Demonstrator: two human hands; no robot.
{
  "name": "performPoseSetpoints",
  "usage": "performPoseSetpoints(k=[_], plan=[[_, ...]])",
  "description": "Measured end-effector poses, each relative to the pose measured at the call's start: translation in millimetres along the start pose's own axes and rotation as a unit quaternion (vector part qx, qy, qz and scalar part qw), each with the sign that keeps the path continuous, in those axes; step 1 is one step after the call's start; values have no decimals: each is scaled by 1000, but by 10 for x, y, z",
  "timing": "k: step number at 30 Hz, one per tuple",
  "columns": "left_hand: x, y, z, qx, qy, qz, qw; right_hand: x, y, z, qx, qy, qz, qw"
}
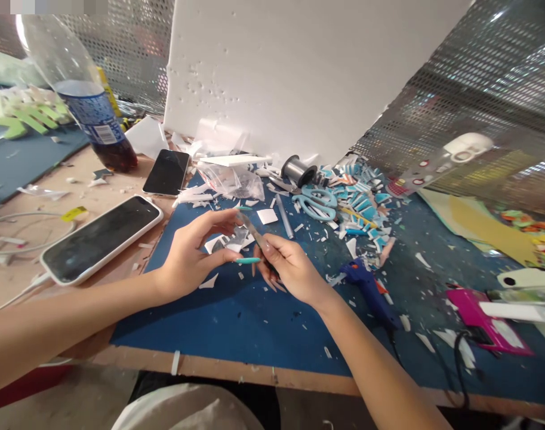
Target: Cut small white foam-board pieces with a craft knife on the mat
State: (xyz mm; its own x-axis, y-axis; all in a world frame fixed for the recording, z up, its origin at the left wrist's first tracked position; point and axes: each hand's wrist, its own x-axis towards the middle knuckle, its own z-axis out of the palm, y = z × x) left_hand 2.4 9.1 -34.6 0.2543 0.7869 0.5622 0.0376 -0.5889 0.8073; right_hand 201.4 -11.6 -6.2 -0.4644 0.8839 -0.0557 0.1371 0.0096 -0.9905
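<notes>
My left hand (191, 254) and my right hand (288, 269) meet above a blue cutting mat (236, 310). The right hand's fingers are closed on a thin clear strip (253, 231) that slants up to the left. The left hand pinches the strip's upper end with thumb and fingers, its long turquoise nails showing. White paper scraps (230, 242) lie on the mat just under both hands.
Two phones (102, 239) (167, 172) lie at the left, with a cola bottle (97, 119) behind. Blue scissors (317, 203), a wire spool (298, 170), a pile of blue-white cuttings (362, 206), a blue glue gun (368, 286) and a pink tool (482, 316) lie at the right. A white foam board (299, 77) stands behind.
</notes>
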Motion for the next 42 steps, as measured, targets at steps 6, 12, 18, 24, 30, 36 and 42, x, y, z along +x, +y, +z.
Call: performPoseSetpoints(k=[6, 12, 18, 24, 30, 36, 42], plan=[[-9, 2, 5, -15, 5, -3, 1000, 3, -7, 2, -3, -1, -4, 1000], [-9, -5, 16, -38, 7, -6, 999, -2, -36, 19, 0, 3, -8, 1000], [1, 19, 7, -35, 7, -21, 999, -4, -44, 27, -28, 15, -3, 999], [-5, 7, 25, -91, 5, -60, 994, 0, -20, 25, 0, -2, -3, 1000], [-2, -5, 52, -177, 6, -97, 979, 11, -1, 32, 46, -17, -3, 999], [12, 21, 49, -198, 14, -126, 972, 18, 13, 47, 62, -22, -1, 998], [38, 16, 53, -211, 40, -124, 969, 10, 19, 43, 64, -22, -4, 998]])
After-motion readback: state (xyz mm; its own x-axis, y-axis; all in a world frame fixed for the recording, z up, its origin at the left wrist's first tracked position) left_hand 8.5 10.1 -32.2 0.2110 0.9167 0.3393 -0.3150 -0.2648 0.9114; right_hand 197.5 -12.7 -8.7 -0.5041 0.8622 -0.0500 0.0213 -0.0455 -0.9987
